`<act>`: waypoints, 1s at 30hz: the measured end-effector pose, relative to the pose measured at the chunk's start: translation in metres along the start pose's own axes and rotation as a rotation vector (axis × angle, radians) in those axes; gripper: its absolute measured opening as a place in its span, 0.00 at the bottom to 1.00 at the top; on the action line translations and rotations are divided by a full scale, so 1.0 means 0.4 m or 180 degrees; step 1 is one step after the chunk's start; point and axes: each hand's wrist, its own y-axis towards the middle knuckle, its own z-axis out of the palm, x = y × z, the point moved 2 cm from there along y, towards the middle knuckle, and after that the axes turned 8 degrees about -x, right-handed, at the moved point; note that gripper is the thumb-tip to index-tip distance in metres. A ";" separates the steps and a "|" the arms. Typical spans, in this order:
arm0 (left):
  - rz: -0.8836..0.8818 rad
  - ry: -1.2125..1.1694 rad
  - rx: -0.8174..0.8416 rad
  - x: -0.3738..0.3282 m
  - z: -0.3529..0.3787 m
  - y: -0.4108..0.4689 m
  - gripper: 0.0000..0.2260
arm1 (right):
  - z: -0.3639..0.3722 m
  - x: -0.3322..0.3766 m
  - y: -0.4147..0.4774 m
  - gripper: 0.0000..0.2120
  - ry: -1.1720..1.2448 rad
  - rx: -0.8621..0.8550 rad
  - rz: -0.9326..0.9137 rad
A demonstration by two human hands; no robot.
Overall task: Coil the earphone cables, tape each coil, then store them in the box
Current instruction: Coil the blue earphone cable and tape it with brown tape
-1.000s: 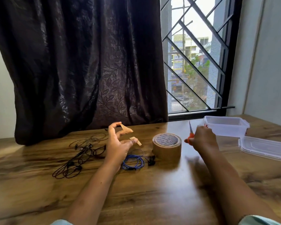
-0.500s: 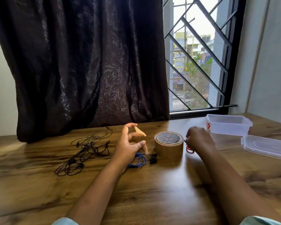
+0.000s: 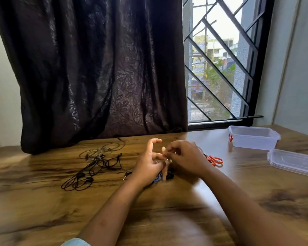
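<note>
My left hand (image 3: 148,165) hovers over the table with its fingers spread and short brown tape strips (image 3: 164,153) stuck to its fingertips. My right hand (image 3: 186,157) meets it from the right and pinches one strip between thumb and forefinger. Under my left hand lies the coiled blue earphone cable (image 3: 157,178), its black earbuds (image 3: 170,175) showing beside it. Loose black earphones (image 3: 96,168) and a thin grey pair (image 3: 104,150) lie tangled to the left. The clear plastic box (image 3: 252,138) stands open at the far right. The tape roll is hidden behind my right hand.
Orange-handled scissors (image 3: 214,159) lie on the wooden table (image 3: 167,219) just right of my right hand. The box's clear lid (image 3: 293,162) rests near the right edge. A dark curtain (image 3: 96,77) and a barred window (image 3: 220,68) stand behind the table.
My right hand has put the scissors down on the table and moved left to the tape strips on my left hand. The camera view has shifted slightly.
</note>
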 end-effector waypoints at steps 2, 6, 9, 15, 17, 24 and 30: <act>0.0004 -0.0021 0.0013 0.000 0.004 0.000 0.23 | 0.001 -0.011 0.006 0.04 0.0164 -0.0043 0.0074; -0.0085 -0.0071 0.0014 0.002 0.009 -0.001 0.19 | -0.004 -0.014 0.008 0.05 0.0270 -0.0066 0.0160; -0.0349 -0.0300 0.0034 0.005 0.020 -0.002 0.18 | -0.019 -0.004 0.003 0.09 0.0308 -0.0113 0.0151; -0.0752 -0.0436 -0.0284 0.005 0.019 0.000 0.16 | -0.022 -0.029 -0.004 0.05 0.0060 -0.0306 0.0319; -0.0799 -0.0465 -0.0398 0.014 0.010 0.007 0.15 | -0.021 -0.032 -0.007 0.04 -0.0041 -0.0303 0.0375; -0.0972 -0.0572 -0.0445 0.014 0.002 0.014 0.13 | -0.033 -0.021 -0.007 0.06 0.0456 -0.0528 0.0420; -0.1051 -0.0520 -0.0776 0.020 -0.022 0.020 0.11 | -0.055 -0.023 -0.009 0.06 0.0535 -0.0550 0.0640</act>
